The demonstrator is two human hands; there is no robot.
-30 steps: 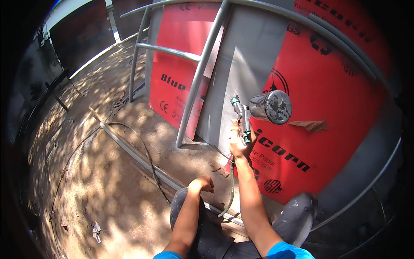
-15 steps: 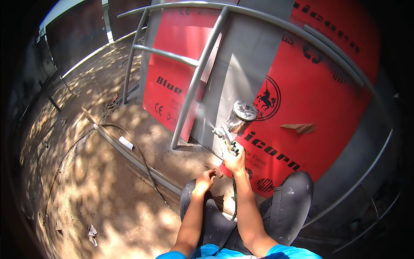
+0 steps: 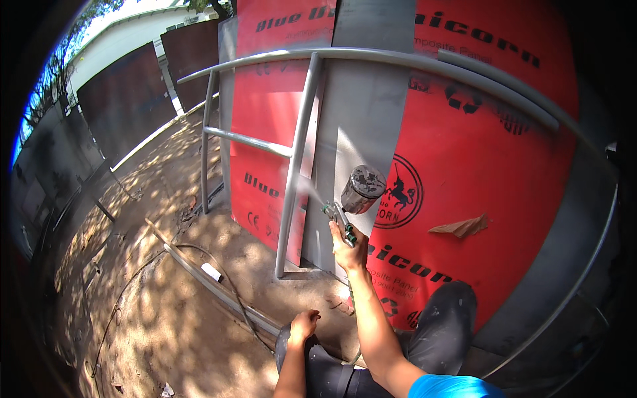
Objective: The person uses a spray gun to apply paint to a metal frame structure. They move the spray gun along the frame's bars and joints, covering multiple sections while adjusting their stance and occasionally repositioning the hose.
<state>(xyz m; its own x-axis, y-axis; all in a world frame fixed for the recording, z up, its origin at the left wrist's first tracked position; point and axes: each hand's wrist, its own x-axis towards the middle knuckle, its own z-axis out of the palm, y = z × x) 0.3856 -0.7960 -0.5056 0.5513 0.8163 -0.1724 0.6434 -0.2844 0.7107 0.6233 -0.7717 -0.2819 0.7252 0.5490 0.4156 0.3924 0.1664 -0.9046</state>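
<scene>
A bright blue fabric sleeve (image 3: pixel 451 386) covers the person's right upper arm at the lower edge. Beside it, dark grey trousers (image 3: pixel 446 325) flecked with pale paint cover the bent legs. The bare left hand (image 3: pixel 304 325) hovers around the left knee, its fingers loosely curled; whether anything lies inside them I cannot tell.

Farther out, the bare right hand (image 3: pixel 350 251) is closed around the handle of a silver metal spray gun with green fittings (image 3: pixel 343 223). The gun is held in front of the panels, tilted, with its nozzle toward the upper left. A round, paint-spattered metal cup (image 3: pixel 359 197) sits on it, leaning to the right. A thin pale mist (image 3: pixel 307 186) spreads from the nozzle toward an upright post of a grey tubular metal railing (image 3: pixel 300 149).

Along the sandy brown ground (image 3: pixel 179 331) to the left lie a long, narrow, greyish bar (image 3: pixel 206 282), a thin dark hose (image 3: pixel 226 282) crossing it, and a small white piece (image 3: pixel 212 272) just beside the bar.

Behind the railing stand a wide red printed panel (image 3: pixel 504 179), with a torn brown scrap (image 3: pixel 460 227) on its face, a smooth grey strip (image 3: pixel 365 99) and a narrower red printed panel (image 3: pixel 262 159). Farthest off are dark brownish-red gate panels (image 3: pixel 126 96), a pale building (image 3: pixel 136 33) and bare tree branches (image 3: pixel 56 83).
</scene>
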